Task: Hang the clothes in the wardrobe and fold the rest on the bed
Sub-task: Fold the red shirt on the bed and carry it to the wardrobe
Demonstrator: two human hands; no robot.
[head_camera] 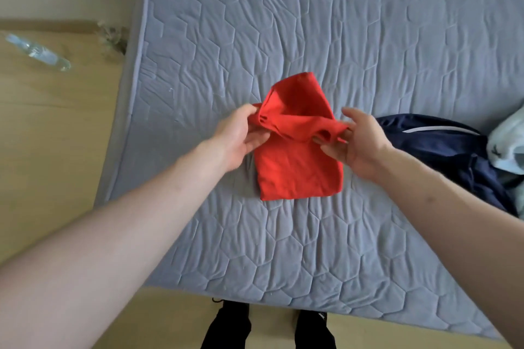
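My left hand [239, 136] pinches the left end of the lifted edge of the red garment [297, 161]; my right hand [360, 144] pinches the right end, fingers curled into the cloth. Garment lies mid-bed [283, 37], its lower half flat on the quilt, its upper half raised between my hands. The held edge runs 9 to 3 o'clock; the garment's long axis runs 12 to 6. Flat half lies at 6 o'clock from both hands, about equally near each. My guess: the fold goes toward 6, both hands carrying the edge down together. Navy garment [442, 150] bunched at 3 o'clock, just beside my right hand; a pale garment [507, 147] beyond it.
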